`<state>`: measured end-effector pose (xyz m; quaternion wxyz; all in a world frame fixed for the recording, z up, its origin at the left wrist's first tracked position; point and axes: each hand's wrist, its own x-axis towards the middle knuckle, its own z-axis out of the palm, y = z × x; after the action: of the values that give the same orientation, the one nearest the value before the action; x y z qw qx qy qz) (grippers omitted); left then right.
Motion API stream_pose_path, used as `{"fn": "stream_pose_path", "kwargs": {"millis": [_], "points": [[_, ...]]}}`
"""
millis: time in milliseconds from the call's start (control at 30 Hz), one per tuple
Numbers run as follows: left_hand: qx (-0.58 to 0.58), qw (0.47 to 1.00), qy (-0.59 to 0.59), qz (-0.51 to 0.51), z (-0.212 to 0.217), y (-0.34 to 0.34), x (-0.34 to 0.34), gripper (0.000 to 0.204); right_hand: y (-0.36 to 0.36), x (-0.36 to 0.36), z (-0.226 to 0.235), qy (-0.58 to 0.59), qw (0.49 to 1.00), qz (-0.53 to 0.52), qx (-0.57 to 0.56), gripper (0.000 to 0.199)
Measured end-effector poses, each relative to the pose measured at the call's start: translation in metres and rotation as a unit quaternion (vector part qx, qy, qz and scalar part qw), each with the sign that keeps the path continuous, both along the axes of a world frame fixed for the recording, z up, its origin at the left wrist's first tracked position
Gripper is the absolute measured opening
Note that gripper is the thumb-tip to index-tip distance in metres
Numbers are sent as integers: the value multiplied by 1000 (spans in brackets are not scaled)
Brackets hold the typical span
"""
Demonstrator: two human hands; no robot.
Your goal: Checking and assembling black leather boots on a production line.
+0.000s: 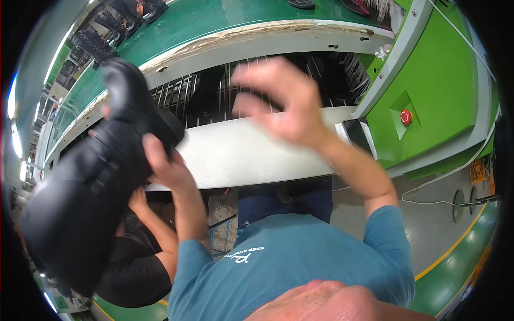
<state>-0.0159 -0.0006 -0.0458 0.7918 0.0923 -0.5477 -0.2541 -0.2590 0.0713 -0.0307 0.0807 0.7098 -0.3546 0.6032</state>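
Observation:
A tall black boot (85, 184) fills the left side, its foot end raised toward the green table and its wide shaft toward the lower left. Closed round its ankle part is my left hand (163, 163), the thumb showing on the near side and the other fingers mostly hidden behind. My right hand (284, 99) hovers over the dark slot with metal rods (219, 99), smeared by motion. Its thumb and fingers are curved apart, with nothing between them. Below both hands runs a pale metal ledge (241, 152).
More black boots (110, 27) stand on the green table (214, 16) at the far left. At right, a green machine housing (428, 107) carries a red button (406, 117). A dark phone-like object (357, 135) lies at the ledge's right end. Close at left sits another person in black (136, 273).

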Motion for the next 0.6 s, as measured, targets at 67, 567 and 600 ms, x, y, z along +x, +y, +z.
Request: {"fn": "stream_pose_path", "kwargs": {"millis": [67, 567, 600], "points": [[-88, 996, 34, 11, 60, -56, 4, 74, -43, -64, 28, 49, 978, -205, 14, 35], [180, 692, -474, 514, 99, -480, 123, 88, -206, -219, 79, 166, 857, -368, 321, 72], [176, 685, -485, 515, 104, -471, 116, 85, -218, -208, 83, 113, 856, -364, 348, 71]]}}
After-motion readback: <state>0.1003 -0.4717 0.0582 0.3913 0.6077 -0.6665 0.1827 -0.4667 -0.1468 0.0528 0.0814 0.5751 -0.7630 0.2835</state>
